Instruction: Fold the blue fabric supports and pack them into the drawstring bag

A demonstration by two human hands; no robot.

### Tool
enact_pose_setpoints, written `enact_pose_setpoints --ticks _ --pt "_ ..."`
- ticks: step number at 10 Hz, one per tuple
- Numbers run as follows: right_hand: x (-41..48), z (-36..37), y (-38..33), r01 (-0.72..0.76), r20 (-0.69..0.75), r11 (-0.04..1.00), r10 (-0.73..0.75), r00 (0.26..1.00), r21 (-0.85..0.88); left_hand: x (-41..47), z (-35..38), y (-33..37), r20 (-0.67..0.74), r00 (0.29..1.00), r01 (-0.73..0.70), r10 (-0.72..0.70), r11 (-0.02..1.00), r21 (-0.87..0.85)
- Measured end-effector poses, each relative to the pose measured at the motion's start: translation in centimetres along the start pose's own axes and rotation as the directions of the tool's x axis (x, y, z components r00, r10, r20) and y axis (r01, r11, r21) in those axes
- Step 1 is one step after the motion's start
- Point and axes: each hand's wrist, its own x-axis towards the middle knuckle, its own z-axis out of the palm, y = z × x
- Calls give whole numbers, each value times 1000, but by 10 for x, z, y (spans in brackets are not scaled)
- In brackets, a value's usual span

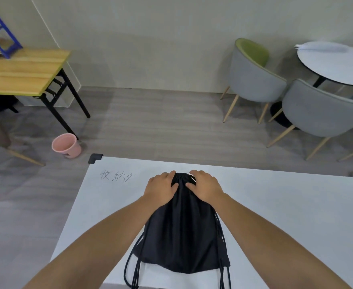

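A black drawstring bag (182, 232) lies flat on the white table (286, 205), its gathered mouth pointing away from me. My left hand (161, 189) grips the left side of the mouth, and my right hand (205, 187) grips the right side. The mouth is bunched narrow between the two hands. Black cords (132, 268) trail off the bag's left and right edges toward the table's near edge. No blue fabric supports are visible; whether they are inside the bag cannot be told.
Handwriting (116, 176) marks the table's far left. Beyond the table are a pink bucket (66, 145) on the floor, a wooden folding table (25, 74) at left, two grey chairs (252, 80) and a round white table (334, 65) at right.
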Motion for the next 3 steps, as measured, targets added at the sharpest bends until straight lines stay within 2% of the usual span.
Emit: enact_pose_setpoints --ticks 1,2,3 --pt "-16 -9 1 -24 -24 1000 25 999 15 -10 -3 -1 12 1000 5 -5 1000 -22" --pt "-34 -19 1 -38 -95 994 49 994 107 -19 -3 -3 -8 1000 20 -21 999 -47" --pt "-56 -41 -5 -27 -292 919 152 944 392 -29 -6 -6 -43 999 4 -7 999 -53"
